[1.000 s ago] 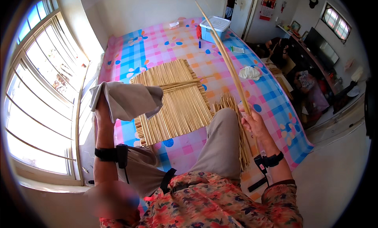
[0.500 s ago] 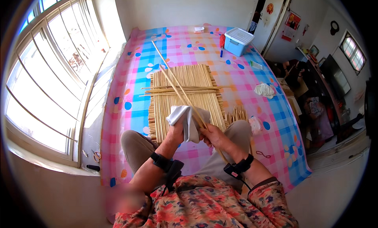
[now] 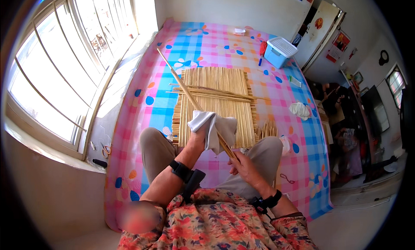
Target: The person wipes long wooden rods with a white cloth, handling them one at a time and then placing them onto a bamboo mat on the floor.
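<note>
Clasping a grey cloth [image 3: 221,128] around a few long, straw-coloured stalks [image 3: 185,91], the left hand [image 3: 199,135] has its fingers mostly hidden by the fabric. The right hand [image 3: 243,165] is curled about the lower end of the same stalks, just below the cloth. From there they slant up and to the left, passing above a mat of closely set stalks [image 3: 216,77], their thin tips reaching beyond its far left corner. Several loose stalks [image 3: 212,92] lie across this mat, which rests on a pink-and-blue checked sheet [image 3: 138,142] in front of the bent knees. Beside the right knee [image 3: 269,153] stick out the ends of a stalk bundle [image 3: 267,129]. Farther off sit a crumpled white cloth [image 3: 299,111] and a blue lidded box [image 3: 276,58]; scissors [image 3: 106,151] lie near the window.
</note>
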`<control>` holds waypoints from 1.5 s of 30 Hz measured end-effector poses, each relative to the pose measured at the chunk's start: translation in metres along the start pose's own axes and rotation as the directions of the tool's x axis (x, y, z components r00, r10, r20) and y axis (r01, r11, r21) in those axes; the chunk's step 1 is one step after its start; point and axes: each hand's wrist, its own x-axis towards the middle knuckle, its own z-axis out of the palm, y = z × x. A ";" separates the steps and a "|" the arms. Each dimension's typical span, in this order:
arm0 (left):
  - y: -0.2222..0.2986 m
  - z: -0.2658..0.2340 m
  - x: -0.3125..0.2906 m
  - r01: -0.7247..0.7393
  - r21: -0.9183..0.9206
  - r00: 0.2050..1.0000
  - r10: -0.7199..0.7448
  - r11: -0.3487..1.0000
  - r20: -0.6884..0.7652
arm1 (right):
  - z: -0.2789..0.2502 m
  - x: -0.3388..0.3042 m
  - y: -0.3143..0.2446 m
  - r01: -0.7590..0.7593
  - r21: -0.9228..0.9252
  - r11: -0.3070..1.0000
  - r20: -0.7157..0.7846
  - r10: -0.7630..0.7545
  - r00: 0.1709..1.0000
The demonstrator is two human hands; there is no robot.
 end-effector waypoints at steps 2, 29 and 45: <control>-0.004 0.001 -0.001 0.013 -0.028 1.000 -0.012 1.000 0.021 | 0.000 -0.010 0.009 0.005 -0.036 0.999 -0.038 -0.006 0.999; 0.039 -0.006 0.015 -0.449 0.300 0.894 0.428 0.842 0.137 | -0.038 -0.079 0.004 -0.401 0.236 0.885 0.325 0.317 0.891; -0.024 0.036 -0.014 -0.142 0.268 0.988 0.122 0.953 0.089 | -0.012 -0.048 0.004 0.104 -0.567 0.817 -0.157 -0.231 0.960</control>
